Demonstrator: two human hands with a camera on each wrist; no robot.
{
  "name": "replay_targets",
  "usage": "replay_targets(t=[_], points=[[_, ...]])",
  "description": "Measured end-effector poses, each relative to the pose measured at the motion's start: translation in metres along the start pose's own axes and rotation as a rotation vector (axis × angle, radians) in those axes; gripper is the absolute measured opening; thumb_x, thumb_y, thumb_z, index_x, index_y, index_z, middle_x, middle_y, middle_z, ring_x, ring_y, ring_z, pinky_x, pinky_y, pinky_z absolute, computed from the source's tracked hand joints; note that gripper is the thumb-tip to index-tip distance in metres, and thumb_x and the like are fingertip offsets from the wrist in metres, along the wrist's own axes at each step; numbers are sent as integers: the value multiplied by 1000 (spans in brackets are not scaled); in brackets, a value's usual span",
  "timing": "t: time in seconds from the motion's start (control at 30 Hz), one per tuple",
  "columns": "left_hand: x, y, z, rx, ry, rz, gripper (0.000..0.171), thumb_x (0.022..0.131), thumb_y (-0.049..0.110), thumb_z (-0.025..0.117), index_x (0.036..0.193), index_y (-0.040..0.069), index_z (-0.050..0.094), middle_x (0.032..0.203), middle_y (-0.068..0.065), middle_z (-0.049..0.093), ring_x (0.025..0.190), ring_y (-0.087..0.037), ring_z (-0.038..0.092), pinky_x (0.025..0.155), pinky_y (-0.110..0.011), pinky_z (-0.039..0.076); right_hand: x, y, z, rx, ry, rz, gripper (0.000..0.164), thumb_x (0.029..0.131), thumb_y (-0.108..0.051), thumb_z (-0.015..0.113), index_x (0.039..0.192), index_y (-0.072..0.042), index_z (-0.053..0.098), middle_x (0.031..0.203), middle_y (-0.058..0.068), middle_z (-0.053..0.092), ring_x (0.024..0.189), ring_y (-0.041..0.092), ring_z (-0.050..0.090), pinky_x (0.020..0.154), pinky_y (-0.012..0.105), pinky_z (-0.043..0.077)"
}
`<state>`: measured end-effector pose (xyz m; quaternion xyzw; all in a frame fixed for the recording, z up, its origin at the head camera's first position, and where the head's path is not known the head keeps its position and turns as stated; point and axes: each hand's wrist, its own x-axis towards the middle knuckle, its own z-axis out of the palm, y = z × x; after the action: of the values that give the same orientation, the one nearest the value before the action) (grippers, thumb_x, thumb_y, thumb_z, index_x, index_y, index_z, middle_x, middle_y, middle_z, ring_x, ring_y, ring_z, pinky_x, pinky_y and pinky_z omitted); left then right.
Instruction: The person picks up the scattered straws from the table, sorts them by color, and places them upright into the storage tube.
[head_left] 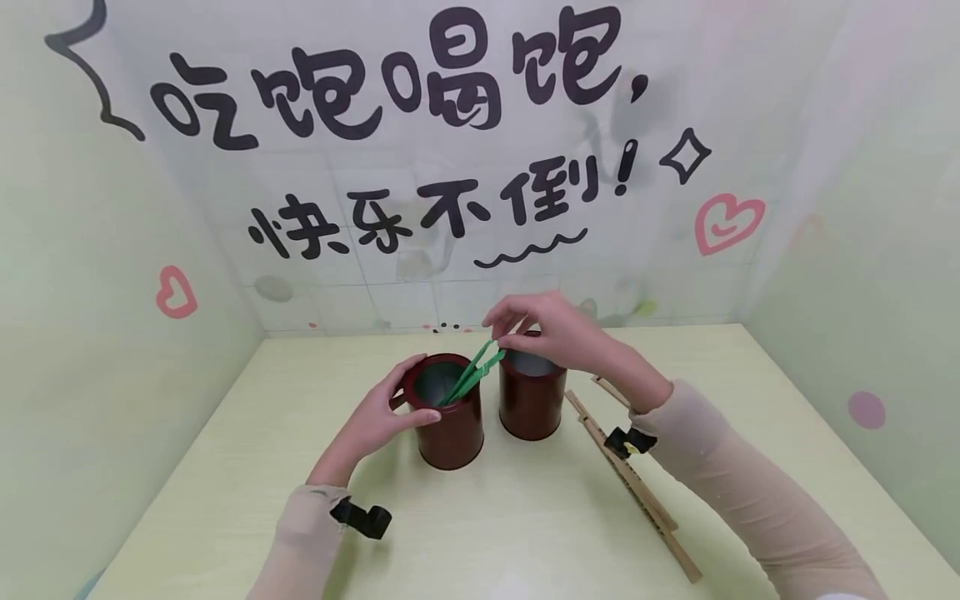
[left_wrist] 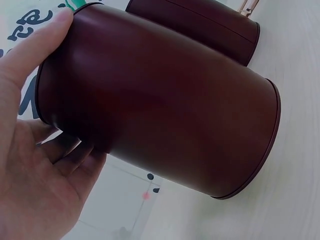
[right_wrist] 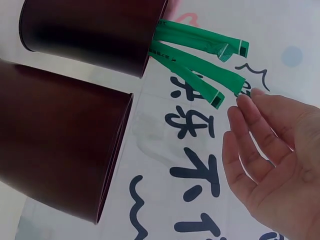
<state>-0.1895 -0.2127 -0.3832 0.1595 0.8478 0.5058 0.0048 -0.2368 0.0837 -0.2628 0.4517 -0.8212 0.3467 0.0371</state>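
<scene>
My left hand (head_left: 386, 412) grips a dark red round canister (head_left: 452, 437) at its upper side, thumb over the near rim and fingers round the far left side. In the left wrist view the canister (left_wrist: 165, 100) fills the middle. Slim green packets (right_wrist: 205, 65) lean out of its mouth toward the right. Just past their tips is my right hand (right_wrist: 280, 150), fingers loosely bent, fingertips right at the end of one packet. In the head view this right hand (head_left: 558, 333) hovers over the rim of a second dark red canister (head_left: 531, 407).
Long thin brown strips (head_left: 633, 479) with dark print lie on the pale table (head_left: 495, 533), right of the second canister and partly under my right forearm. A white wall (head_left: 480, 283) with large black lettering rises behind, and side walls flank the table.
</scene>
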Motion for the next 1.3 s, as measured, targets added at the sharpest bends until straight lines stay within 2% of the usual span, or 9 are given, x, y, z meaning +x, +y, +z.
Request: replay_targets(t=[0.3, 0.5, 0.6, 0.73, 0.87, 0.97, 1.07, 1.17, 1.3], points=[[0, -5, -6, 11, 35, -15, 82, 88, 19, 77, 155, 12, 31, 154, -16, 41, 143, -36, 40, 115, -56, 39, -18, 6, -12, 34, 21, 39, 26, 90, -6, 72, 115, -7, 68, 95, 3, 73, 92, 15, 69, 84, 34, 59], [0, -2, -6, 42, 31, -33, 85, 88, 24, 78, 156, 13, 29, 156, -16, 39, 144, -36, 38, 116, -56, 38, -33, 13, -24, 22, 42, 97, 26, 90, -6, 72, 116, -8, 68, 96, 2, 73, 92, 15, 69, 85, 35, 59], [2, 1, -6, 57, 44, -15, 87, 86, 23, 79, 156, 11, 29, 158, -15, 37, 146, -36, 35, 118, -57, 35, -41, 17, -28, 20, 56, 113, 26, 90, -5, 72, 115, -7, 68, 98, 5, 74, 92, 16, 69, 85, 34, 59], [1, 13, -6, 109, 84, 18, 90, 84, 26, 81, 156, 13, 31, 159, -13, 35, 147, -35, 33, 120, -56, 32, -54, 25, -34, 10, 75, 137, 26, 90, -5, 72, 116, -6, 68, 100, 7, 74, 92, 17, 69, 85, 30, 59], [-2, 36, -6, 254, 186, 36, 94, 80, 40, 83, 156, 20, 32, 162, -7, 31, 150, -33, 29, 119, -60, 31, -69, 31, -39, 5, 88, 154, 25, 90, -4, 72, 115, -6, 69, 98, 4, 73, 91, 14, 69, 84, 25, 58], [-7, 55, -3, 342, 288, 92, 96, 77, 45, 85, 156, 23, 34, 163, -3, 30, 150, -32, 28, 116, -63, 32, -80, 35, -42, -5, 90, 168, 25, 90, -4, 72, 114, -6, 68, 97, 3, 72, 91, 11, 69, 84, 22, 58], [-11, 74, 2, 342, 353, 189, 96, 74, 40, 88, 154, 23, 38, 161, 2, 34, 149, -27, 32, 116, -60, 35, -91, 40, -44, -26, 96, 184, 26, 89, -5, 73, 114, -6, 68, 97, 2, 73, 90, 8, 68, 84, 21, 57], [-13, 91, 10, 300, 367, 292, 95, 71, 34, 91, 152, 24, 41, 158, 5, 38, 147, -21, 37, 116, -55, 37, -100, 44, -46, -40, 104, 201, 27, 89, -4, 73, 115, -6, 68, 97, 3, 73, 90, 6, 68, 84, 19, 57], [-14, 108, 24, 247, 348, 405, 93, 69, 28, 92, 149, 22, 45, 155, 4, 44, 144, -18, 41, 115, -51, 41, -109, 50, -48, -39, 108, 231, 27, 89, -5, 73, 115, -6, 68, 98, 5, 73, 90, 3, 67, 83, 18, 57]])
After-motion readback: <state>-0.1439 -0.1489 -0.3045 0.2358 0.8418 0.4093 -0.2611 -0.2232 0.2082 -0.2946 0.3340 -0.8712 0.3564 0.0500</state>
